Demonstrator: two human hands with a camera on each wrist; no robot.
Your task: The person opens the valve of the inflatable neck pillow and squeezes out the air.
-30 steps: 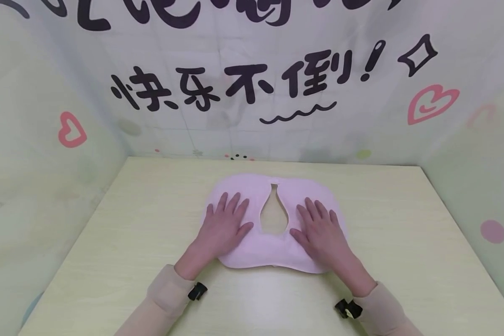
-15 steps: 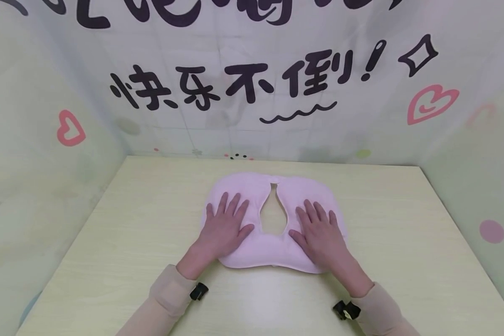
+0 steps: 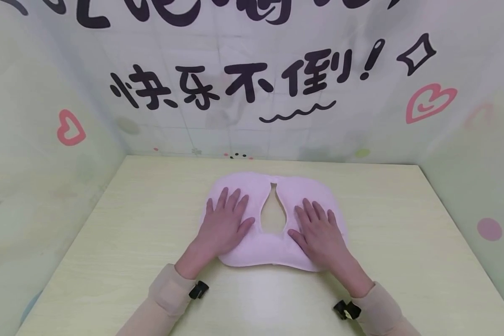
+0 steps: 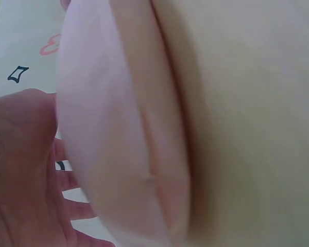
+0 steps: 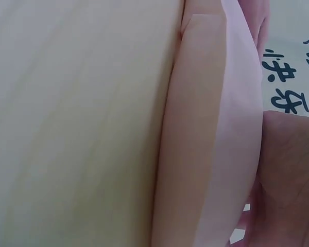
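Observation:
A pink cushion-like pillow (image 3: pixel 273 249) with rounded corners lies flat on the table, a teardrop-shaped hole through its middle. On its left half rests my left hand (image 3: pixel 222 228), palm down with the fingers spread. The right hand (image 3: pixel 320 235) lies the same way on the right half, its thumb beside the hole. Both wrist views show the pillow's thick side edge close up: the left wrist view has the pillow (image 4: pixel 103 118) beside my left hand (image 4: pixel 23 170), and the right wrist view has the pillow (image 5: pixel 237 113) beside my right hand (image 5: pixel 291 180).
The pale wood-grain table (image 3: pixel 130 224) extends around the pillow on all sides. A white printed cloth backdrop (image 3: pixel 218 135) with dark lettering and pink hearts stands behind it, and similar cloth hangs at the left and right.
My left hand has slid slightly forward on the pillow. The right hand stays nearly in place, and the pillow has hardly moved.

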